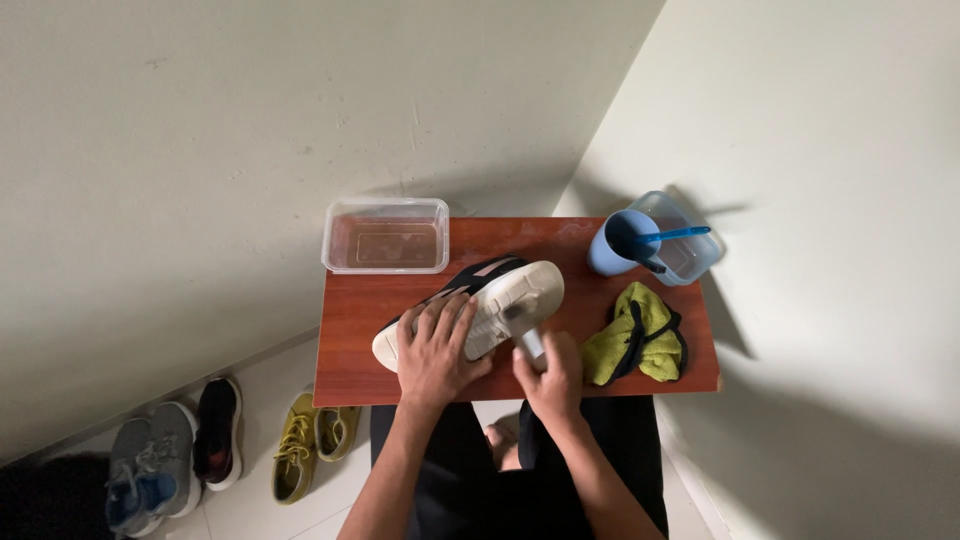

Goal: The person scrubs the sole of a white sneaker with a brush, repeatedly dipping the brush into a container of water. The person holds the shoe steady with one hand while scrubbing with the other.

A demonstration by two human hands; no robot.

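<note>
Your left hand [432, 352] lies flat with fingers spread on the white rubber sole of a black sneaker [470, 305], which rests tipped on its side in the middle of the reddish-brown wooden table [380, 345]. Your right hand [550, 380] is closed around the pale handle of a small brush [524, 332], whose head touches the sole near its front end.

At the table's far left corner sits a clear rectangular plastic tub [385, 235] holding shallow, clear liquid. At the far right, a light-blue plastic cup [618, 243] has a blue toothbrush [670, 237] standing in it; a second clear tub [688, 250] sits just behind it, its contents unclear. A yellow-green cloth with black trim [640, 345] lies crumpled beside your right hand.

On the floor to the left stand grey-blue sneakers [150, 465], a black shoe [217, 430] and olive-yellow sneakers [310, 440].
</note>
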